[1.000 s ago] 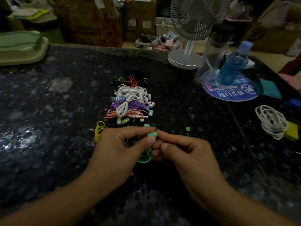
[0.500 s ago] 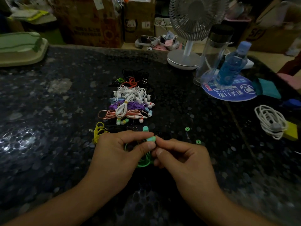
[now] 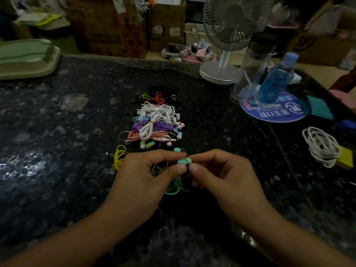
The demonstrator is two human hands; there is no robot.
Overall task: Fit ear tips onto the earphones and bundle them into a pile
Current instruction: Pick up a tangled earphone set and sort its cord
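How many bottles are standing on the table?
2: a tall clear bottle with a dark cap beside the fan, and a small blue bottle on the round blue mat, just right of it.

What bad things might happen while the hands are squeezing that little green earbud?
1. The earbud is tiny and pinched only by the fingertips of the left hand and right hand, so it may slip onto the dark speckled table, where small parts are hard to spot.
2. The green cord loops loosely under the hands, so it might snag or tangle.
3. The pile lies close ahead; a bump may scatter it.
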